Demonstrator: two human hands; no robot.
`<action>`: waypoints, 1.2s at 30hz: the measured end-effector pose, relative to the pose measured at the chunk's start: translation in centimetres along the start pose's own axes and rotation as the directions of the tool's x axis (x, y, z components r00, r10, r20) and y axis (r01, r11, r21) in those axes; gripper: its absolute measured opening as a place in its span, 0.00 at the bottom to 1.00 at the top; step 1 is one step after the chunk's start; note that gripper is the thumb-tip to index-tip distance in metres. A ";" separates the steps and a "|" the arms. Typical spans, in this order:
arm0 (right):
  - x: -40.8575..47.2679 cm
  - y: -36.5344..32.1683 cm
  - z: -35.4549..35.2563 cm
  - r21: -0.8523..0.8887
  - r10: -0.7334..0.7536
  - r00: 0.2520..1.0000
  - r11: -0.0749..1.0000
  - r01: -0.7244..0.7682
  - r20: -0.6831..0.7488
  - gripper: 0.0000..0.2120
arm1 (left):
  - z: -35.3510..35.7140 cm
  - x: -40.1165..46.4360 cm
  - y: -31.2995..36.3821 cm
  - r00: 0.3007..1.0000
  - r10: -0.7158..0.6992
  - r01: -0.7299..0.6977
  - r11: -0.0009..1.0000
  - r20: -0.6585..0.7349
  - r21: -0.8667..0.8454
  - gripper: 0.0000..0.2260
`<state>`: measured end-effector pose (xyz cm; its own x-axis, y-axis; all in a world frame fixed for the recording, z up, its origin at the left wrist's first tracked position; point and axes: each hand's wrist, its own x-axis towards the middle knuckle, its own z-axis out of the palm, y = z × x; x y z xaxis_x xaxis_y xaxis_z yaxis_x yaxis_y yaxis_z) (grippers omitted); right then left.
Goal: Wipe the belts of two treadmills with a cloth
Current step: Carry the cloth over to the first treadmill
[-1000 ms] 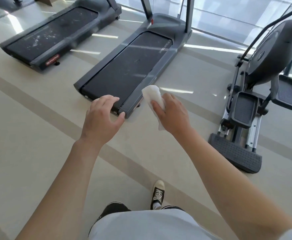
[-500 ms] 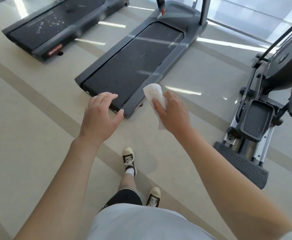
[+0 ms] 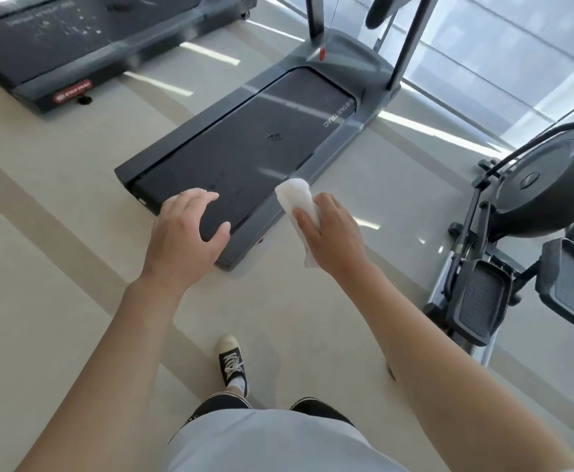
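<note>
Two belts wait unwiped: our right hand (image 3: 329, 238) grips the cloth (image 3: 297, 201), left hand (image 3: 185, 233) loosely spread, so next we bend to the center belt (image 3: 244, 155).

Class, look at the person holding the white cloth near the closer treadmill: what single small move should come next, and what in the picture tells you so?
Probably lower the right hand so the cloth meets the near end of the belt. The cloth is gripped but seems held above the treadmill's rear corner, not yet touching it. The left hand hovers open, holding nothing.
</note>
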<state>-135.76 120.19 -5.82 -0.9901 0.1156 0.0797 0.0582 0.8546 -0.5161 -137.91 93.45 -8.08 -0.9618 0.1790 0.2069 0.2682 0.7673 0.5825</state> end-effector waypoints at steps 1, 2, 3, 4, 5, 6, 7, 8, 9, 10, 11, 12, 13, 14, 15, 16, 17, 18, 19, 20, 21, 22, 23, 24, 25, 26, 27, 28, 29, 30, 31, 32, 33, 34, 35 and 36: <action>1.6 -0.5 0.3 -0.007 -0.001 1.000 1.000 0.001 0.005 0.16 | -0.1 1.4 -0.7 1.000 -0.005 0.005 1.000 -0.003 -0.007 0.24; 3.1 -1.0 0.7 -0.018 -0.008 1.000 1.000 0.008 0.012 0.16 | -0.2 2.7 -1.4 1.000 -0.014 0.014 1.000 -0.003 -0.008 0.24; 4.4 -1.5 1.0 -0.029 -0.016 1.000 0.999 0.016 0.018 0.16 | -0.5 3.9 -2.0 1.000 -0.026 0.026 1.000 -0.001 -0.008 0.24; 5.8 -2.0 1.2 -0.040 -0.028 0.999 0.999 0.028 0.024 0.16 | -0.7 5.0 -2.6 0.999 -0.039 0.039 0.999 -0.001 -0.009 0.23; 7.0 -2.5 1.3 -0.050 -0.040 0.999 0.998 0.042 0.030 0.16 | -1.0 6.0 -3.0 0.999 -0.050 0.050 0.999 -0.007 -0.012 0.23; 8.3 -2.9 1.5 -0.060 -0.055 0.998 0.997 0.057 0.035 0.16 | -1.3 6.9 -3.4 0.998 -0.055 0.054 0.998 -0.021 -0.017 0.22; 9.5 -3.2 1.7 -0.068 -0.072 0.997 0.995 0.075 0.041 0.16 | -1.6 7.9 -3.8 0.998 -0.056 0.056 0.998 -0.037 -0.022 0.22; 10.7 -3.5 1.8 -0.073 -0.089 0.995 0.993 0.093 0.050 0.15 | -1.8 8.8 -4.3 0.997 -0.062 0.061 0.998 -0.051 -0.023 0.22; 11.9 -3.7 2.1 -0.071 -0.103 0.993 0.992 0.107 0.058 0.15 | -2.0 9.6 -4.7 0.995 -0.074 0.073 0.997 -0.060 -0.019 0.23; 13.1 -3.9 2.3 -0.064 -0.114 0.991 0.991 0.118 0.065 0.15 | -2.0 10.4 -5.2 0.994 -0.090 0.089 0.996 -0.065 -0.012 0.23; 14.4 -3.9 2.6 -0.055 -0.122 0.990 0.990 0.126 0.071 0.16 | -2.0 11.2 -5.6 0.991 -0.109 0.109 0.994 -0.072 -0.007 0.24; 15.6 -4.0 2.8 -0.049 -0.129 0.989 0.990 0.133 0.078 0.16 | -1.8 11.9 -6.0 0.989 -0.128 0.128 0.992 -0.079 -0.005 0.24; 16.9 -3.8 3.1 -0.045 -0.134 0.987 0.989 0.139 0.085 0.16 | -1.6 12.6 -6.3 0.986 -0.142 0.142 0.990 -0.087 -0.004 0.24; 18.1 -3.7 3.4 -0.043 -0.141 0.985 0.988 0.146 0.096 0.16 | -1.2 13.3 -6.5 0.984 -0.152 0.153 0.988 -0.096 -0.001 0.24; 19.3 -3.5 3.7 -0.042 -0.151 0.982 0.987 0.156 0.111 0.16 | -0.8 13.9 -6.6 0.982 -0.160 0.162 0.987 -0.105 0.006 0.24; 20.5 -3.1 3.9 -0.047 -0.165 0.978 0.984 0.172 0.126 0.16 | -0.3 14.6 -6.7 0.979 -0.172 0.174 0.985 -0.111 0.011 0.24; 21.7 -2.7 4.2 -0.056 -0.185 0.973 0.979 0.194 0.138 0.16 | 0.3 15.2 -6.6 0.975 -0.191 0.194 0.981 -0.116 0.013 0.24; 22.9 -2.3 4.4 -0.066 -0.207 0.967 0.974 0.218 0.148 0.16 | 1.0 15.9 -6.5 0.969 -0.214 0.218 0.976 -0.119 0.014 0.24; 24.2 -1.8 4.6 -0.072 -0.224 0.961 0.969 0.238 0.160 0.15 | 1.6 16.7 -6.4 0.964 -0.238 0.242 0.970 -0.121 0.018 0.24; 25.6 -1.2 4.8 -0.070 -0.242 0.954 0.964 0.257 0.175 0.15 | 2.4 17.5 -6.1 0.957 -0.259 0.265 0.964 -0.127 0.027 0.24; 27.1 -0.5 4.9 -0.058 -0.261 0.945 0.959 0.277 0.196 0.15 | 3.1 18.4 -5.8 0.949 -0.283 0.290 0.956 -0.138 0.037 0.24; 28.7 0.3 5.0 -0.040 -0.283 0.934 0.954 0.298 0.217 0.16 | 3.9 19.3 -5.3 0.938 -0.312 0.322 0.946 -0.150 0.046 0.24; 30.3 1.0 5.2 -0.021 -0.305 0.922 0.948 0.319 0.237 0.16 | 4.7 20.1 -4.7 0.924 -0.344 0.356 0.933 -0.164 0.052 0.24; 31.8 1.7 5.2 -0.004 -0.326 0.910 0.941 0.338 0.256 0.17 | 5.4 20.9 -4.0 0.910 -0.374 0.389 0.920 -0.178 0.057 0.23; 33.3 2.2 5.3 0.012 -0.343 0.899 0.935 0.354 0.272 0.17 | 6.1 21.7 -3.1 0.898 -0.399 0.416 0.907 -0.186 0.063 0.23; 34.6 2.7 5.4 0.025 -0.357 0.889 0.930 0.365 0.285 0.18 | 6.9 22.3 -2.2 0.889 -0.418 0.437 0.897 -0.187 0.071 0.23; 35.8 3.1 5.6 0.041 -0.372 0.879 0.925 0.377 0.299 0.18 | 7.6 22.9 -1.5 0.882 -0.433 0.453 0.888 -0.186 0.081 0.23; 36.9 3.4 5.8 0.062 -0.392 0.863 0.917 0.393 0.320 0.18 | 8.2 23.4 -0.8 0.874 -0.448 0.470 0.878 -0.188 0.094 0.24; 37.8 3.6 6.1 0.086 -0.415 0.843 0.907 0.412 0.343 0.18 | 8.7 23.9 -0.4 0.862 -0.468 0.493 0.864 -0.193 0.104 0.24; 38.7 3.7 6.6 0.106 -0.438 0.821 0.896 0.431 0.365 0.18 | 9.1 24.2 -0.2 0.847 -0.493 0.520 0.847 -0.198 0.112 0.24; 39.5 3.9 7.0 0.120 -0.453 0.803 0.888 0.444 0.386 0.18 | 9.4 24.4 -0.1 0.831 -0.519 0.547 0.829 -0.201 0.118 0.25; 40.2 3.9 7.6 0.126 -0.462 0.788 0.883 0.452 0.407 0.18 | 9.7 24.5 -0.2 0.815 -0.543 0.571 0.812 -0.205 0.121 0.25; 40.7 3.9 8.2 0.129 -0.465 0.774 0.880 0.457 0.429 0.17 | 9.8 24.4 -0.3 0.799 -0.563 0.593 0.796 -0.210 0.121 0.25; 41.1 3.9 8.8 0.133 -0.466 0.762 0.879 0.459 0.451 0.18 | 9.9 24.3 -0.6 0.784 -0.582 0.613 0.781 -0.216 0.118 0.25; 41.4 3.8 9.4 0.139 -0.468 0.749 0.877 0.460 0.469 0.18 | 10.1 24.2 -0.9 0.770 -0.599 0.630 0.768 -0.222 0.115 0.25; 41.7 3.6 10.1 0.144 -0.472 0.738 0.873 0.465 0.483 0.17 | 10.2 24.1 -1.4 0.756 -0.612 0.646 0.755 -0.230 0.113 0.25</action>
<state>-178.17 122.95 -12.99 -0.8194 -0.5629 -0.1089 -0.4281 0.7270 -0.5369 -161.97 102.98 -11.89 -0.8793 -0.4759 -0.0197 -0.4246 0.7644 0.4851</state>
